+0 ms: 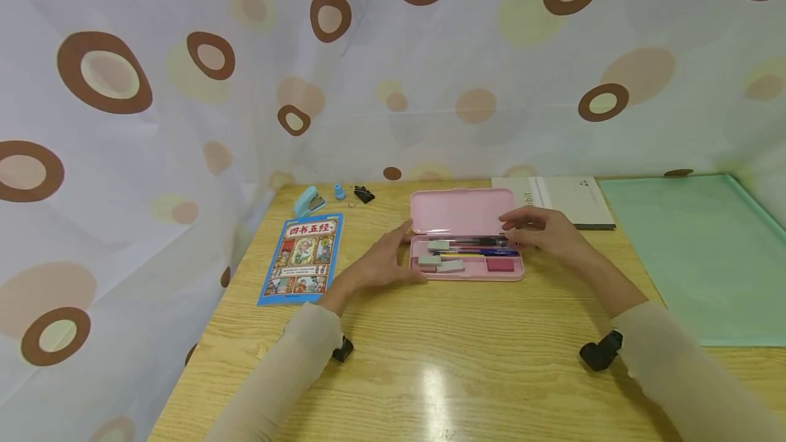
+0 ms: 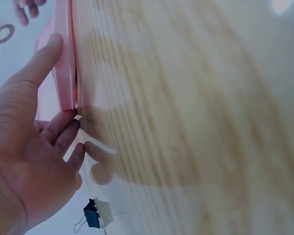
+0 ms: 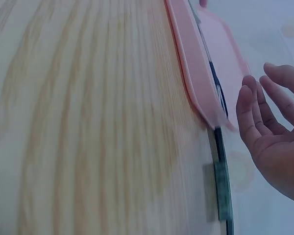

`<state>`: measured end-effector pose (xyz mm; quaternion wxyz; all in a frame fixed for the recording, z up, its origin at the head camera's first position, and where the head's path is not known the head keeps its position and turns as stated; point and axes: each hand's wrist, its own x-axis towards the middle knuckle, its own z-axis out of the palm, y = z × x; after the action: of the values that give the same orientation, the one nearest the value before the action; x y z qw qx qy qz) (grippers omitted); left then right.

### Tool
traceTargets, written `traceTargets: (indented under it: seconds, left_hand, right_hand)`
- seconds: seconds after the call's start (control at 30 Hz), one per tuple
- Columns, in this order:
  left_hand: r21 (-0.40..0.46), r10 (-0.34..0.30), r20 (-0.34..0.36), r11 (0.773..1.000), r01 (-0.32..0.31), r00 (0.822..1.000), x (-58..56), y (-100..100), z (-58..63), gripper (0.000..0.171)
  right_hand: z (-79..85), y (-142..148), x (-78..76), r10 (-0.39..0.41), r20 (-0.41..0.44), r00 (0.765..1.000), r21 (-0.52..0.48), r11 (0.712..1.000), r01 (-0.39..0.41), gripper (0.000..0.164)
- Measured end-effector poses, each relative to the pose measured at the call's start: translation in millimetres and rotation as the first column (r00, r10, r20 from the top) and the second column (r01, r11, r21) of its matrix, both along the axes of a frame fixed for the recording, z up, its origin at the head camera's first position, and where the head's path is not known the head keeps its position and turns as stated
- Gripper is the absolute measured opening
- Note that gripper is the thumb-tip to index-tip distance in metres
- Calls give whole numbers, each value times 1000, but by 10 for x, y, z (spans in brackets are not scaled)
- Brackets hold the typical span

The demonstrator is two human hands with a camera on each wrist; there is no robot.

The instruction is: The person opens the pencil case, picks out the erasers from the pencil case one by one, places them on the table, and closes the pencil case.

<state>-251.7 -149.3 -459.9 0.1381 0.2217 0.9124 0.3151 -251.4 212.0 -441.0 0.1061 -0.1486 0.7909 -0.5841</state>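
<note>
A pink pencil case (image 1: 467, 276) lies with its lid (image 1: 460, 211) folded back. Inside it are several pens (image 1: 485, 252), a few pale erasers (image 1: 451, 266) on the left and a dark red block (image 1: 500, 264) on the right. My left hand (image 1: 383, 261) holds the case's left end, thumb at the front wall and fingers around the side; in the left wrist view, the thumb (image 2: 48, 56) rests along the pink wall. Beside the right edge of the lid, my right hand (image 1: 546, 234) is raised with loosely bent fingers (image 3: 245, 100) and nothing between them.
At left lie a blue picture booklet (image 1: 301, 258), a light blue stapler (image 1: 309, 202), a small blue object (image 1: 340, 192) and a black binder clip (image 1: 364, 194). Behind the right hand is a pale notebook (image 1: 574, 203); a green mat (image 1: 706, 264) covers the right side. A patterned curtain (image 1: 381, 74) hangs behind.
</note>
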Motion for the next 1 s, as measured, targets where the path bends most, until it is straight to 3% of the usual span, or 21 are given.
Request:
traceTargets:
  seconds: [0.17,0.43,0.67,1.0]
  left_hand:
    - [1,1,0,1000,-1,1000,3,-20,2,121]
    - [-5,4,-4,1000,-4,1000,5,-7,8,121]
    - [-17,4,2,1000,-4,1000,-4,3,8,122]
    - [-25,8,-4,1000,-8,1000,-3,4,2,121]
  right_hand:
    - [-43,-315,-73,55,0,999,78,995,-54,43]
    - [-69,-783,-126,143,1,990,94,985,-143,38]
    - [-76,-987,-140,98,17,995,160,982,-99,32]
    - [-120,-1137,-156,51,-167,985,308,951,3,22]
